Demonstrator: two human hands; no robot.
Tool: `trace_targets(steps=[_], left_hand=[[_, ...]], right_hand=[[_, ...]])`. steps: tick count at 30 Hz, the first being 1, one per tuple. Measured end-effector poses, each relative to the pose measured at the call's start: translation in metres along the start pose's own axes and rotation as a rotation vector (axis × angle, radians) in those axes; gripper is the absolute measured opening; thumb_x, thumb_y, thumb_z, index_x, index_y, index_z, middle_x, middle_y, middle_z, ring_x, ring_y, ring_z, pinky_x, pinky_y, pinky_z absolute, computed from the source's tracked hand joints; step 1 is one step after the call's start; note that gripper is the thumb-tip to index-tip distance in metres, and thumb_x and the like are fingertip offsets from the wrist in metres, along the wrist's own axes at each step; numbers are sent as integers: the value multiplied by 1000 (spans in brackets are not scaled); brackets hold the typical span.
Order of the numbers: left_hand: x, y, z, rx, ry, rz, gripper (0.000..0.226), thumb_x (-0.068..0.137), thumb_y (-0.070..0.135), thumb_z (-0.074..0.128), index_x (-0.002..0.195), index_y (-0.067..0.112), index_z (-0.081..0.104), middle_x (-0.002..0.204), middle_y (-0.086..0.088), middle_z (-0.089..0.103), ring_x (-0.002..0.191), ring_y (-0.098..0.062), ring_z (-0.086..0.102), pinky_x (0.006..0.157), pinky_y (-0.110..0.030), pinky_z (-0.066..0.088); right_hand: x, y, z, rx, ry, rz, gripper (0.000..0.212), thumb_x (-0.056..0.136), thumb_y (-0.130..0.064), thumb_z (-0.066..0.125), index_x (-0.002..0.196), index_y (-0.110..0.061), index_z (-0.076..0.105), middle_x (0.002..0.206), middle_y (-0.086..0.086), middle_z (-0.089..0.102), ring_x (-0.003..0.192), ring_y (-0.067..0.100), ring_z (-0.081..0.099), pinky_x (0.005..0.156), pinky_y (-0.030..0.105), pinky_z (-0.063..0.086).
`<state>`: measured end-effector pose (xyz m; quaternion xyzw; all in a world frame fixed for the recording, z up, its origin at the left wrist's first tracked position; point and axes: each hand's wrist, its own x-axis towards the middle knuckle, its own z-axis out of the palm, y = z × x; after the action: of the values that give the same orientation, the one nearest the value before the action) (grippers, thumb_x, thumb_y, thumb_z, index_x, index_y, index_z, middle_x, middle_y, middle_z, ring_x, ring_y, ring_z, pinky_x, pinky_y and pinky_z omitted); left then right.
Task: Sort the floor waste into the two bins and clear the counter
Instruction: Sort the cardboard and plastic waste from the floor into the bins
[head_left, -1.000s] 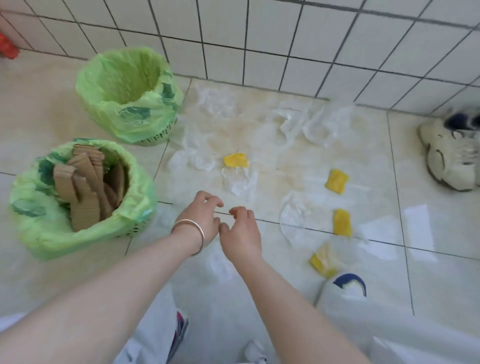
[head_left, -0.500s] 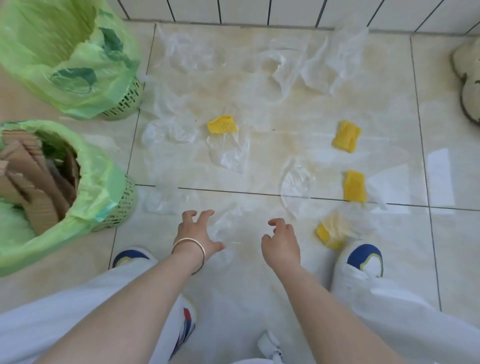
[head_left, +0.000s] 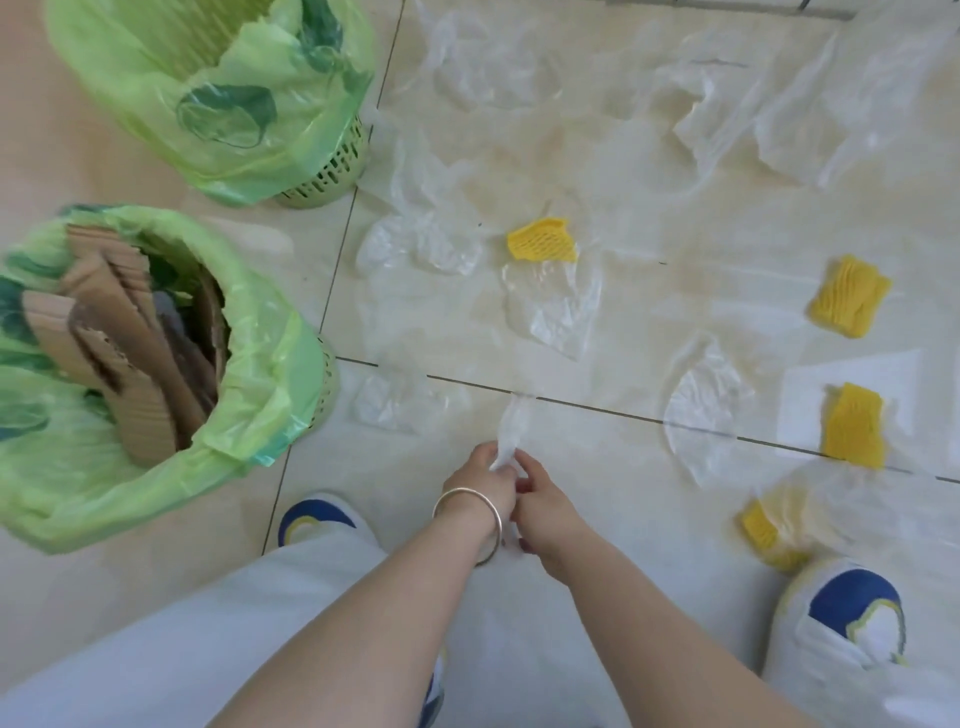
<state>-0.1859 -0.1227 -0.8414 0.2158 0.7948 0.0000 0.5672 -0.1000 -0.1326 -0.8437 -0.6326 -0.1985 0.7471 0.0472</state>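
Gripping clear plastic film (head_left: 509, 431) | both hands: left (head_left: 480, 480), right (head_left: 543, 506) | no legible writing

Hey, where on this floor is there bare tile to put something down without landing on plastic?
Bare tile lies left of the far bin and in the strip between the near bin and the left shoe. Crowded: right of the bins, clear plastic film and yellow foam pieces cover most tiles up to the wall.
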Motion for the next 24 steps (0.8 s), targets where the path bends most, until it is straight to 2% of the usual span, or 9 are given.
trace_targets(steps=[3, 6, 9, 11, 13, 14, 17, 22, 24], left_hand=[[9, 9, -10, -26, 72, 60, 35, 95, 31, 41, 130, 27, 46, 118, -4, 62, 103, -25, 60, 87, -28, 46], [25, 13, -27, -77, 105, 71, 46, 92, 41, 47, 129, 15, 49, 128, -10, 58, 116, -28, 56, 98, -34, 44], [38, 15, -47, -56, 219, 87, 48, 86, 49, 52, 111, 8, 60, 119, -14, 62, 108, -31, 59, 93, -32, 45], [45, 15, -59, 41, 392, 131, 37, 85, 40, 57, 103, 7, 61, 119, -15, 56, 101, -33, 59, 85, -27, 43], [50, 17, -69, 60, 524, 168, 30, 83, 29, 62, 110, 15, 56, 128, -9, 43, 93, -33, 61, 85, -29, 45], [52, 17, -72, 58, 551, 165, 38, 82, 27, 64, 118, 23, 51, 133, -6, 36, 91, -32, 63, 87, -32, 47], [63, 13, -72, 109, 507, 123, 62, 82, 25, 66, 135, 38, 37, 139, -1, 26, 92, -31, 63, 93, -33, 47], [73, 6, -60, 297, 406, 93, 33, 88, 27, 58, 120, 18, 54, 121, -13, 54, 104, -32, 58, 88, -34, 45], [73, 10, -57, 346, 369, 77, 32, 90, 30, 54, 116, 11, 58, 119, -14, 61, 111, -32, 57, 89, -32, 45]], right_hand=[[4, -16, 11, 27, 44, -102, 32, 94, -7, 41, 115, -29, 52, 99, -4, 56, 77, 14, 56, 56, 17, 47], [11, -29, 14, -10, 101, -177, 29, 91, -3, 44, 104, -20, 63, 106, -2, 60, 86, 18, 59, 74, 26, 49], [17, -39, 17, -144, 121, -242, 27, 92, -6, 45, 99, -20, 66, 110, 0, 62, 90, 15, 59, 82, 30, 51], [18, -42, 14, -244, 187, -312, 25, 92, -8, 45, 98, -23, 64, 105, -3, 59, 79, 9, 56, 69, 22, 49], [21, -41, 3, -355, 286, -351, 27, 91, -8, 43, 103, -23, 62, 100, -5, 54, 74, 10, 54, 65, 23, 47], [23, -40, -4, -404, 339, -352, 29, 90, -7, 42, 104, -23, 62, 101, -5, 54, 76, 13, 54, 68, 28, 48], [26, -31, -26, -421, 495, -322, 29, 92, -8, 40, 104, -23, 62, 104, -4, 54, 81, 15, 55, 72, 31, 49], [22, -9, -48, -364, 597, -211, 29, 93, -11, 38, 108, -23, 59, 101, -2, 53, 77, 14, 54, 72, 34, 51], [17, 0, -51, -320, 600, -184, 29, 93, -11, 38, 109, -23, 58, 100, -2, 54, 78, 15, 55, 74, 36, 52]])
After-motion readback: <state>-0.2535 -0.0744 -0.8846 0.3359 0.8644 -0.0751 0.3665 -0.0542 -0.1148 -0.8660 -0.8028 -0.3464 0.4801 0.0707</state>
